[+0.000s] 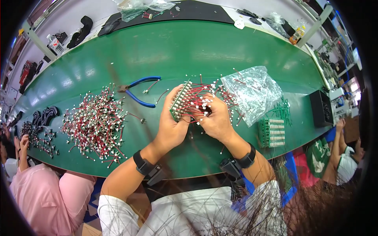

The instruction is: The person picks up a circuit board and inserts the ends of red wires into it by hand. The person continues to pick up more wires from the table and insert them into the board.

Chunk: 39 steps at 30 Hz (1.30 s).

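My left hand [169, 126] is closed on the edge of a green circuit board [175, 114] lined with rows of small white connectors. A dense bunch of red wire leads [197, 103] with white plugs runs from the board toward my right hand [219, 121]. That hand is closed around part of the bunch; its fingertips are partly hidden among the wires. More loose leads lie just beyond it, against a clear plastic bag [255, 92]. To the left of my hands lie blue-handled cutting pliers [138, 98], with a few single leads around them.
A large heap of red-and-white wire leads [96, 124] covers the green table's left side. Stacked green circuit boards [271, 133] and a black box [321, 108] are at the right. Black curved parts [45, 117] lie far left, near a co-worker's hand [24, 142].
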Each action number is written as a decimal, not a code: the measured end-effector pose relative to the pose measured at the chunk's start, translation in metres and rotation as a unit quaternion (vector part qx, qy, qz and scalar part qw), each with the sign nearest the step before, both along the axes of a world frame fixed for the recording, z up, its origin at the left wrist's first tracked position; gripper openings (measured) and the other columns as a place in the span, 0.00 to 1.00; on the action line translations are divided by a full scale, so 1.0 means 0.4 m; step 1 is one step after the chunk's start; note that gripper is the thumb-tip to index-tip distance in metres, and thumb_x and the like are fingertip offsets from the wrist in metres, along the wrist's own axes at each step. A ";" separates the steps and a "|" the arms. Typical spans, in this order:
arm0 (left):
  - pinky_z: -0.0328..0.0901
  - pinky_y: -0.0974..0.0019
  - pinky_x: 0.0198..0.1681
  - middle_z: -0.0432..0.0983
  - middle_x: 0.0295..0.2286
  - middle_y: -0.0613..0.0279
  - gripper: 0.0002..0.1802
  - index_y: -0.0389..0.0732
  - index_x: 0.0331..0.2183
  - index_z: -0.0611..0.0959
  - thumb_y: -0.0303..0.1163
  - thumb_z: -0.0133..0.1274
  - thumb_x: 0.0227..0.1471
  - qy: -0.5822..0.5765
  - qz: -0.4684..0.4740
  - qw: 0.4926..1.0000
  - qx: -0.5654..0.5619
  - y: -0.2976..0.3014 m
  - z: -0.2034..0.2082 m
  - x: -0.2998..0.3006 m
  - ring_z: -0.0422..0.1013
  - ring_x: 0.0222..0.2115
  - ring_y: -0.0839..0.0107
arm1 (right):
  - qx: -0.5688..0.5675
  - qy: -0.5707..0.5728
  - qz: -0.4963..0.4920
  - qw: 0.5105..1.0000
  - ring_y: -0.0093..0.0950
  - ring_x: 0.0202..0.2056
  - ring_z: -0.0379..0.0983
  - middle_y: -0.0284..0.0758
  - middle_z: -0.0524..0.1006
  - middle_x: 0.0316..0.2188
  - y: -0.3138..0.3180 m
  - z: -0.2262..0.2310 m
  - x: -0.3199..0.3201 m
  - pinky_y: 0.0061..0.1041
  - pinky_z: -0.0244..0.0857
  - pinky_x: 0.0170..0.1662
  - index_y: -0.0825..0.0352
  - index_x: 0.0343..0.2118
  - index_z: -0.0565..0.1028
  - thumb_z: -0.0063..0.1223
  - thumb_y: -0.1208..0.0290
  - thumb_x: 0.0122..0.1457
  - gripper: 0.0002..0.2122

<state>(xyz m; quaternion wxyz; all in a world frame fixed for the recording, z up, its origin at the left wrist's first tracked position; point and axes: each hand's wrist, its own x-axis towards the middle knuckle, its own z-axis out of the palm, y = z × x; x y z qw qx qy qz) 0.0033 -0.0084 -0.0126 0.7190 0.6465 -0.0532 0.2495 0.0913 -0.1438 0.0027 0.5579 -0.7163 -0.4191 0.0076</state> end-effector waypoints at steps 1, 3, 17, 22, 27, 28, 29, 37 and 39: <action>0.57 0.65 0.59 0.64 0.54 0.56 0.35 0.34 0.61 0.58 0.16 0.46 0.51 -0.005 -0.001 1.000 -0.005 -0.002 0.002 -0.001 0.63 0.54 0.70 | -0.012 -0.010 -0.010 1.000 0.29 0.29 0.73 0.38 0.77 0.31 -0.001 0.003 -0.001 0.25 0.67 0.30 0.70 0.36 0.79 0.61 0.78 0.49 0.10; 0.57 0.66 0.59 0.64 0.54 0.56 0.35 0.34 0.61 0.58 0.16 0.47 0.52 0.000 -0.005 1.000 -0.011 -0.001 -0.001 -0.002 0.63 0.54 0.70 | -0.024 -0.020 -0.020 0.999 0.28 0.28 0.73 0.37 0.77 0.30 -0.004 0.012 -0.005 0.25 0.66 0.29 0.69 0.35 0.79 0.62 0.78 0.48 0.10; 0.61 0.66 0.55 0.67 0.51 0.59 0.39 0.34 0.61 0.56 0.36 0.57 0.56 0.000 0.026 0.997 0.076 -0.002 0.003 -0.003 0.66 0.50 0.73 | 0.005 -0.035 -0.057 0.998 0.39 0.31 0.75 0.41 0.78 0.29 0.002 0.019 -0.019 0.32 0.69 0.35 0.68 0.32 0.78 0.63 0.78 0.43 0.11; 0.59 0.65 0.57 0.66 0.52 0.55 0.34 0.35 0.60 0.59 0.18 0.50 0.53 -0.009 0.009 0.998 0.062 -0.004 0.010 -0.007 0.65 0.52 0.69 | 0.019 -0.036 -0.057 0.998 0.39 0.30 0.75 0.41 0.79 0.30 0.003 0.029 -0.023 0.32 0.69 0.35 0.70 0.32 0.78 0.62 0.79 0.42 0.11; 0.59 0.65 0.57 0.67 0.52 0.55 0.34 0.34 0.61 0.59 0.19 0.50 0.54 -0.007 0.014 0.997 0.072 -0.001 0.009 -0.008 0.65 0.52 0.69 | 0.031 -0.025 -0.055 0.998 0.39 0.30 0.75 0.42 0.78 0.29 0.005 0.035 -0.027 0.32 0.69 0.35 0.70 0.32 0.78 0.61 0.79 0.43 0.11; 0.60 0.65 0.57 0.66 0.52 0.55 0.34 0.34 0.61 0.59 0.19 0.50 0.54 -0.013 0.009 0.997 0.075 -0.002 0.010 -0.008 0.65 0.52 0.69 | 0.026 -0.022 -0.056 0.998 0.39 0.30 0.75 0.42 0.78 0.29 0.004 0.036 -0.028 0.32 0.69 0.34 0.70 0.32 0.78 0.62 0.79 0.43 0.11; 0.60 0.65 0.57 0.66 0.52 0.55 0.34 0.34 0.61 0.59 0.19 0.50 0.54 -0.014 0.009 0.997 0.074 -0.004 0.011 -0.008 0.65 0.52 0.69 | 0.021 -0.020 -0.056 0.998 0.39 0.30 0.75 0.42 0.78 0.29 0.003 0.036 -0.028 0.32 0.69 0.34 0.70 0.33 0.78 0.62 0.79 0.43 0.11; 0.60 0.65 0.56 0.68 0.51 0.55 0.35 0.34 0.61 0.59 0.17 0.49 0.52 -0.018 0.020 0.997 0.074 -0.005 0.006 -0.005 0.66 0.51 0.68 | 0.009 -0.090 -0.066 0.994 0.40 0.28 0.74 0.40 0.78 0.28 0.001 0.021 -0.021 0.32 0.68 0.32 0.69 0.31 0.78 0.63 0.77 0.43 0.10; 0.60 0.65 0.56 0.68 0.51 0.55 0.35 0.34 0.61 0.59 0.17 0.49 0.52 -0.022 0.018 0.996 0.080 -0.005 0.010 -0.006 0.67 0.51 0.68 | 0.003 -0.090 -0.064 0.994 0.40 0.27 0.74 0.40 0.78 0.28 -0.001 0.017 -0.018 0.32 0.68 0.32 0.69 0.31 0.78 0.63 0.77 0.43 0.10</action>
